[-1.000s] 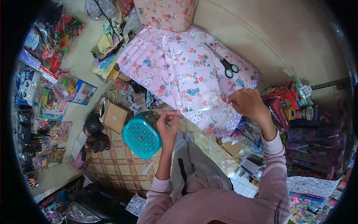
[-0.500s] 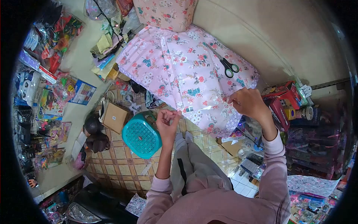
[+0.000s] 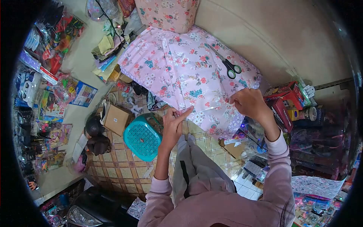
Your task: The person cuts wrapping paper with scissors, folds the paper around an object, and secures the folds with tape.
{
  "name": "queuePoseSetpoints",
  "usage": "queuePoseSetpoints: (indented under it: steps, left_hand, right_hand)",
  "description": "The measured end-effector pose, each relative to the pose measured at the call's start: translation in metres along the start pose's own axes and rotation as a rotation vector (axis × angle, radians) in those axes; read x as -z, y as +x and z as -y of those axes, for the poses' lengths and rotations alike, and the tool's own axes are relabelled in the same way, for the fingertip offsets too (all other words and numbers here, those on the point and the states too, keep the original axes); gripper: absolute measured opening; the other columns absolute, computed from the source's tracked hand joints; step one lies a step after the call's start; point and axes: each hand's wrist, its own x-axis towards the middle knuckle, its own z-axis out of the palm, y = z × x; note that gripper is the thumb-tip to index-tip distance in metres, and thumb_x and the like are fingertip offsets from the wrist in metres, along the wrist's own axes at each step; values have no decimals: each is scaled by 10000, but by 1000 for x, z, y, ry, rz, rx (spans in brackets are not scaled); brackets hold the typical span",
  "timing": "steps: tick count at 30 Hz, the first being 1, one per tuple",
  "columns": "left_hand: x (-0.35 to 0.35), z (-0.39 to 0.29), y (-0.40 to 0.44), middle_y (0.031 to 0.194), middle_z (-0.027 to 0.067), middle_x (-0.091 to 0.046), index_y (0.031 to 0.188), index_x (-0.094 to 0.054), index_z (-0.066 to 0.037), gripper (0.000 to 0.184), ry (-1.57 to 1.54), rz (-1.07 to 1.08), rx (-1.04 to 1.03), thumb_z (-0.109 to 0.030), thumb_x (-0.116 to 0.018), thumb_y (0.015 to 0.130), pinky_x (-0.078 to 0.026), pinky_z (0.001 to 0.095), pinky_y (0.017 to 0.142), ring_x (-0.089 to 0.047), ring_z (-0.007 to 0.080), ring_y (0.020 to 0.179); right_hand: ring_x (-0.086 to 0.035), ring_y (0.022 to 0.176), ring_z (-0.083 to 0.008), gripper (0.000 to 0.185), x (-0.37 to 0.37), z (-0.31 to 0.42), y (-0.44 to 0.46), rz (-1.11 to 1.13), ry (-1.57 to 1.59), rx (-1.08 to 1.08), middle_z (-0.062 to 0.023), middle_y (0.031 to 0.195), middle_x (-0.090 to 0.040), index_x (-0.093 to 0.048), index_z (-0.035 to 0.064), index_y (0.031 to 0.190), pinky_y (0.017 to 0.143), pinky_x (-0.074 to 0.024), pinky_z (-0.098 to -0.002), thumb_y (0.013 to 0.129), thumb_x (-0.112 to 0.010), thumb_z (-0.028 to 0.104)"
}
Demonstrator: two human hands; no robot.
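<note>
A pink floral sheet (image 3: 196, 81) lies under the person's two hands, a straight folded strip running across it from about 11 o'clock toward 6. All directions are read from the sheet's middle.

The left hand (image 3: 174, 123) is at 7 o'clock, partly open, its index finger stretched over the sheet's near edge toward 2 o'clock and the other fingers loosely bent. It has no visible grip on anything. The right hand (image 3: 249, 103) is at 4 o'clock, fingers curled in, thumb and index fingertips drawn close together at the sheet; whether they pinch it, I cannot tell.

The scissors (image 3: 231, 69) rest on the sheet at 2 o'clock, green-and-black handles toward the right hand, blades pointing to 11. At 11 o'clock a floral-covered object (image 3: 168, 15) meets the sheet's far edge.

Farther out, a teal stool (image 3: 143, 139) stands on the tiled floor (image 3: 117, 166) at 7 o'clock, a cardboard box (image 3: 118, 119) just beside it at 8. Red boxes (image 3: 281, 113) sit past the right hand at 4 o'clock. Folded cloths (image 3: 107, 46) lie at 10 o'clock, and plastic-wrapped goods (image 3: 56, 90) line the side at 9.
</note>
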Motion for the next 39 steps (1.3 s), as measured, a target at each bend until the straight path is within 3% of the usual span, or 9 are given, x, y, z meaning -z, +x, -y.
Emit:
queuePoseSetpoints:
  steps: [10, 16, 21, 27, 30, 34, 36, 39]
  left_hand:
    - [-2, 4, 0, 849, 100, -381, 1232, -627, -204, 519, -23, -17, -17, 53, -528, 792, -340, 339, 797, -441, 244, 841]
    - [4, 3, 2, 848, 95, -391, 1199, -633, -118, 470, -222, -40, 29, 106, -509, 806, -386, 293, 720, -442, 224, 785]
    - [16, -1, 7, 842, 87, -439, 1152, -635, -67, 351, -278, -102, 66, 69, -499, 858, -385, 268, 688, -448, 200, 755]
    - [17, 12, 7, 827, 23, -501, 1088, -641, -59, 205, -347, -255, 152, -49, -523, 920, -343, 231, 615, -438, 108, 707]
    - [7, 24, 5, 832, -7, -513, 1063, -634, -53, 168, -450, -278, 179, -89, -537, 930, -337, 222, 603, -424, 70, 696]
    - [6, 26, 1, 827, -20, -499, 1076, -577, -45, 160, -558, -254, 209, -108, -556, 931, -338, 216, 603, -414, 54, 697]
    - [2, 25, -2, 823, -23, -487, 1087, -536, -55, 180, -634, -338, 249, -110, -578, 921, -340, 214, 607, -414, 53, 697]
    - [-6, 16, -10, 829, -23, -488, 1097, -493, -72, 227, -615, -556, 273, -112, -607, 905, -349, 214, 614, -423, 52, 707]
  right_hand:
    - [-665, 722, -272, 134, -5, 5, 4, 4, -33, -28, -53, 753, -688, -733, 193, 789, 651, -523, -405, 737, -619, 147]
    - [-658, 721, -279, 115, -11, 9, 8, -13, -72, -6, -56, 756, -680, -723, 201, 791, 664, -510, -427, 752, -619, 170]
    - [-655, 785, -275, 120, -15, 16, 12, 19, -105, 3, -69, 794, -681, -721, 198, 816, 706, -496, -425, 757, -619, 173]
    - [-645, 827, -275, 133, -10, 16, 18, 61, 119, 59, -76, 814, -673, -722, 192, 831, 720, -494, -426, 764, -613, 156]
    - [-603, 935, -319, 94, 2, 23, 21, 163, 123, 16, -145, 993, -616, -706, 139, 799, 760, -461, -466, 779, -614, 135]
    - [-579, 986, -335, 90, -5, 20, 18, 58, 95, 108, -160, 1070, -561, -701, 120, 811, 793, -454, -468, 767, -623, 128]
    - [-567, 999, -346, 84, -14, 17, 15, -53, 75, 195, -166, 1085, -535, -694, 108, 811, 817, -443, -468, 758, -629, 115]
    - [-557, 1017, -337, 151, -8, 14, 10, -9, 77, 160, -170, 1053, -529, -666, 101, 891, 850, -416, -457, 742, -641, 92]
